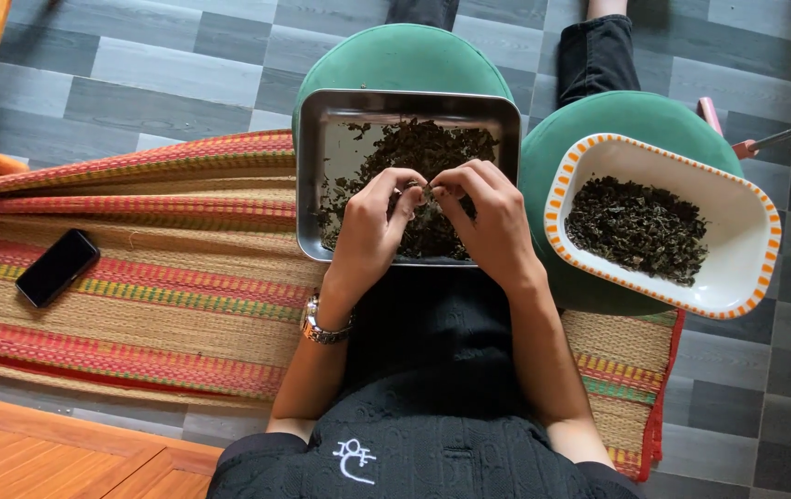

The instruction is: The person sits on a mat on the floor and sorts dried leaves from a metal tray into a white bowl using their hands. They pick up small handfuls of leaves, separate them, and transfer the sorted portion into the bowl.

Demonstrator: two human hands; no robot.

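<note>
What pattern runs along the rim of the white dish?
Orange and white stripes on the dish rim, clearest in the head view.

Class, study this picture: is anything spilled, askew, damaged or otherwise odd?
Nothing is spilled or damaged. The dried leaves stay inside the metal tray and the white dish. Both hands, left hand and right hand, pinch leaves over the tray.

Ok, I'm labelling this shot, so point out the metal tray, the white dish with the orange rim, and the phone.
metal tray (314,176): head view, bare left inside wall.
white dish (747,217): head view, bare right inside.
phone (57,267): head view, middle of its dark screen.
</note>
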